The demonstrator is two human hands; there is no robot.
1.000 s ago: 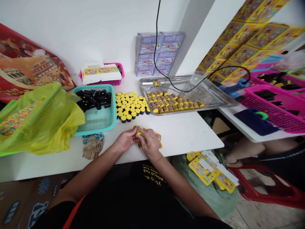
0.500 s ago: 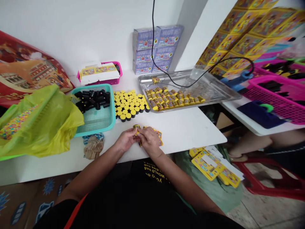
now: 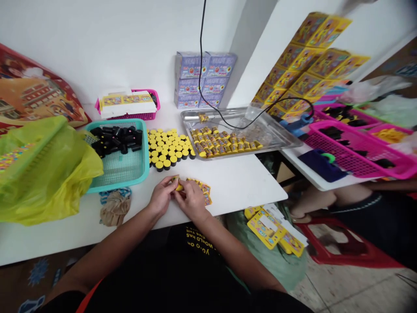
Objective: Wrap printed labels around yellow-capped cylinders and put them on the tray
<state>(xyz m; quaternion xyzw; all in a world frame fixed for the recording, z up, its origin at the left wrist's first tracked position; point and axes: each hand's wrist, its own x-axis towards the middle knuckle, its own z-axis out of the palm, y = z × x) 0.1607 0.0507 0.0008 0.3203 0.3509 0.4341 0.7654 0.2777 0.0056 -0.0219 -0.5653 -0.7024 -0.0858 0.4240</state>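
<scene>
My left hand [image 3: 161,196] and my right hand [image 3: 191,201] meet over the front of the white table, fingers closed together on a small yellow labelled jar [image 3: 178,186]. The fingers cover most of it. Beside and partly beneath my right hand lie printed yellow labels [image 3: 206,191]. Just beyond the hands stand many small black jars with yellow lids [image 3: 167,152], packed close together. Further right, a metal tray [image 3: 293,141] holds rows of jars wrapped in yellow labels [image 3: 224,145].
Left of the jars sits a teal basket [image 3: 145,152] of black pieces, beside a yellow plastic bag [image 3: 61,174]. A crumpled cloth [image 3: 115,208] lies near the front edge. A black cable [image 3: 201,52] hangs over the tray. Another person's legs [image 3: 312,200] show at right.
The view has turned to the right, so the table things appear further left. Both hands stay together on the small jar, and its position between the fingers has shifted slightly.
</scene>
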